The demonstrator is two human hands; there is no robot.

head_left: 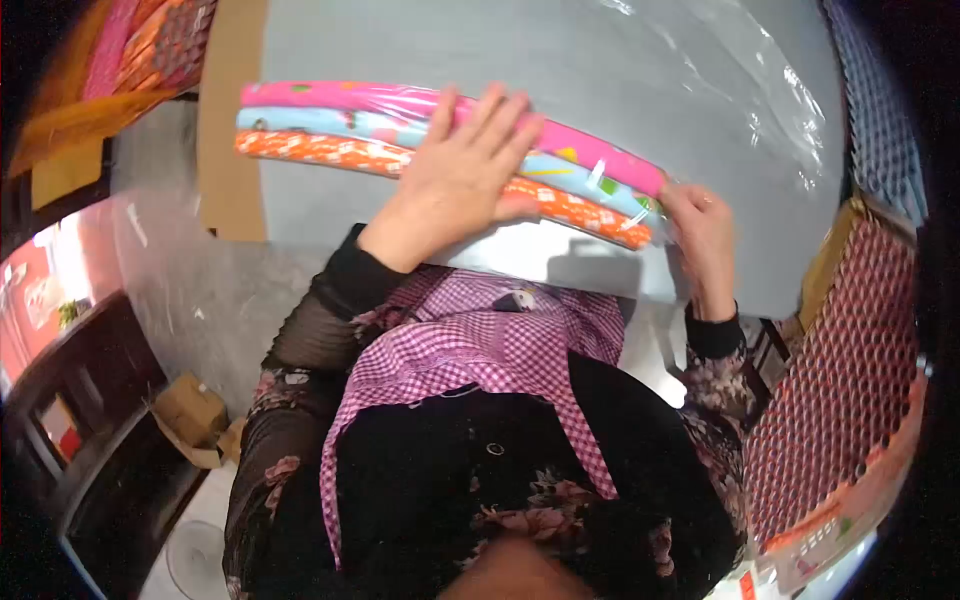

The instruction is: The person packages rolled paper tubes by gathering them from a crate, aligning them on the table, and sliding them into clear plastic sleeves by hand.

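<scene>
Three long rolls, a pink one (pixel 590 148), a light blue one (pixel 380 125) and an orange one (pixel 330 150), lie side by side in clear plastic on the grey table (pixel 350 215). My left hand (pixel 460 170) rests flat across their middle, its fingers spread over the plastic. At the right end of the rolls, my right hand (pixel 700 220) has its fingers pinched together at the wrapping's edge by the pink roll.
Clear plastic film (pixel 740 100) covers the table's right part. Brown cardboard (pixel 232 150) lines its left edge. Stacks of patterned goods stand at right (pixel 840 380) and upper left (pixel 165 50). An open carton (pixel 190 415) sits by a dark wooden bench (pixel 110 440).
</scene>
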